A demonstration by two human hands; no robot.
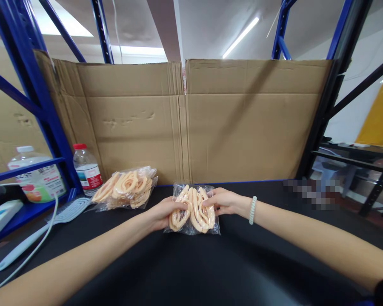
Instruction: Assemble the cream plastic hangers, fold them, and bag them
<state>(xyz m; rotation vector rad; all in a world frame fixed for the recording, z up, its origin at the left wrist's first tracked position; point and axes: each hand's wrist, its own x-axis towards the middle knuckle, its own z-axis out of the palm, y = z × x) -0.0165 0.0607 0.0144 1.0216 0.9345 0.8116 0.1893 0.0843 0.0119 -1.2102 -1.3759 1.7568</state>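
Observation:
A clear plastic bag of peach-coloured looped plastic pieces (194,210) lies on the black tabletop (185,272) in the middle. My left hand (162,212) grips its left edge with fingers curled over it. My right hand (222,201), a pale bead bracelet on its wrist, pinches the bag's right edge. A pile of the same bagged pieces (126,188) rests to the left, near the cardboard.
A tall cardboard wall (210,123) stands behind the table. Blue shelf posts (35,85) rise at left beside a red-capped water bottle (87,169), a larger bottle (38,178) and a grey brush-like tool (41,231). A dark frame (328,110) stands at right.

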